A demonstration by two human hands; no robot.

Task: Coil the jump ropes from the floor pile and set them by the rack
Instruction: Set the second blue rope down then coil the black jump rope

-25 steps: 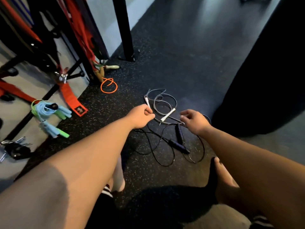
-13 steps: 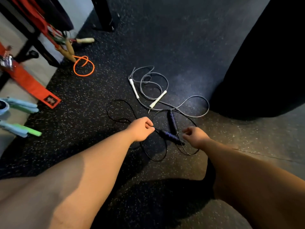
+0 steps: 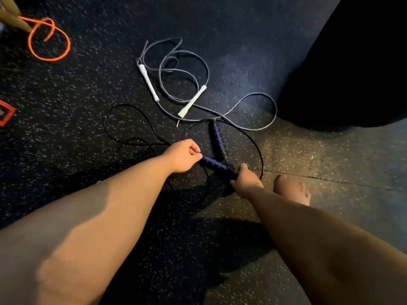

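Observation:
A black jump rope with purple-ringed handles lies tangled on the speckled floor. One handle [image 3: 213, 163] lies between my hands. My left hand [image 3: 184, 157] is closed at its left end, and my right hand [image 3: 243, 178] grips its right end. The other black handle [image 3: 217, 139] lies just beyond, untouched. The thin black cord [image 3: 123, 128] loops out to the left and right. Farther off lies a grey jump rope [image 3: 204, 69] with two white handles [image 3: 149, 83], loose and uncoiled.
An orange rope [image 3: 49, 39] lies coiled at the top left beside tan wooden handles [image 3: 13, 18]. A red strap end [image 3: 5, 114] shows at the left edge. A large black object [image 3: 352, 62] fills the right side. My bare foot [image 3: 294, 191] rests by my right hand.
The view has dropped and shifted right, so the rack has left the frame. Both hands have come down from the ropes' middle onto the nearer black handle.

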